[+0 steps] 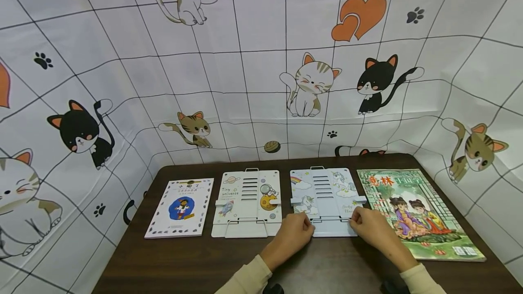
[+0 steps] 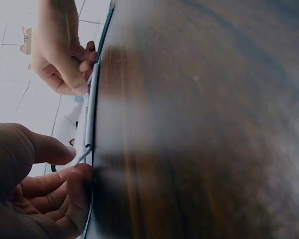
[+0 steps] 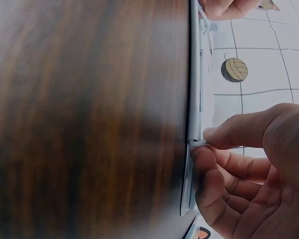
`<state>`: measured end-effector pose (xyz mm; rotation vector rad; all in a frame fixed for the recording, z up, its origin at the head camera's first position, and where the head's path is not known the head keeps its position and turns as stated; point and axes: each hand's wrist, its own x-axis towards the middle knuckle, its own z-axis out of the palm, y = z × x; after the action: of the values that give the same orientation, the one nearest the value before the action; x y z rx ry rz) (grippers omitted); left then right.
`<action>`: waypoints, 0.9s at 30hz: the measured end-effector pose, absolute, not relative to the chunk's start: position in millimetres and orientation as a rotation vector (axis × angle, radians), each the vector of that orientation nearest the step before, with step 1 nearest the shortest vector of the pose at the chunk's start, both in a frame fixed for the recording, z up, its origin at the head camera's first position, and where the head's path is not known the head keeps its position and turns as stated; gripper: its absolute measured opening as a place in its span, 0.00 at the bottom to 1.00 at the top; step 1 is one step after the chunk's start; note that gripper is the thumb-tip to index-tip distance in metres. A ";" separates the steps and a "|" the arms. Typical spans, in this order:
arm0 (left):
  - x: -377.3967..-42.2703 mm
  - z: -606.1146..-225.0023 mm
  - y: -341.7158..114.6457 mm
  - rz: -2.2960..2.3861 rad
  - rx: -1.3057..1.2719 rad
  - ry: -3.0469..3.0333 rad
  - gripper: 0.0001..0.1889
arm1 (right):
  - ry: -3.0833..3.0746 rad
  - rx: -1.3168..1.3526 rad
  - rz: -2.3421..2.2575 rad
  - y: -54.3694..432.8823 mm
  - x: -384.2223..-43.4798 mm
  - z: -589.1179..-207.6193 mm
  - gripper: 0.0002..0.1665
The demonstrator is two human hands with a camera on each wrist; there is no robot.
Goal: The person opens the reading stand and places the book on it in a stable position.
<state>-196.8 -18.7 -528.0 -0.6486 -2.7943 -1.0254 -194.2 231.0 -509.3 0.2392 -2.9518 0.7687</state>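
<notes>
Cream-sleeved left hand (image 1: 292, 234) and right hand (image 1: 375, 229) pinch the wire holder (image 3: 200, 143) at the near corners of the unicorn bookstand (image 1: 325, 208); left of it lies the Tiny Universe bookstand (image 1: 248, 208), right of it a magazine (image 1: 421, 212), behind it cat-printed cloth (image 1: 261, 71)

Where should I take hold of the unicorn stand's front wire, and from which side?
I'd pinch the thin wire between thumb and fingertip at both ends, coming from left and right, where the left hand and right hand are: it sticks out bent past the front bar there.
</notes>
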 end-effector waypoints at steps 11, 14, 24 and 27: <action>-200.0 -533.6 -12.3 -0.997 -0.576 -2.819 0.06 | -2.961 0.211 0.799 231.4 -193.9 -512.3 0.09; -204.9 -543.0 -10.5 -0.966 -0.569 -2.808 0.05 | -2.973 0.204 0.798 232.0 -194.4 -512.7 0.09; -231.2 -582.1 -5.2 -0.911 -0.533 -2.839 0.07 | -2.971 0.218 0.813 232.6 -196.8 -510.9 0.09; -231.8 -581.5 -7.2 -0.939 -0.547 -2.833 0.07 | -2.975 0.219 0.834 232.4 -196.8 -510.3 0.09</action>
<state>-231.8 -7.2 -581.5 -0.5466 -2.8332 -0.9393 -196.8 232.4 -510.3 0.2189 -2.9749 0.8342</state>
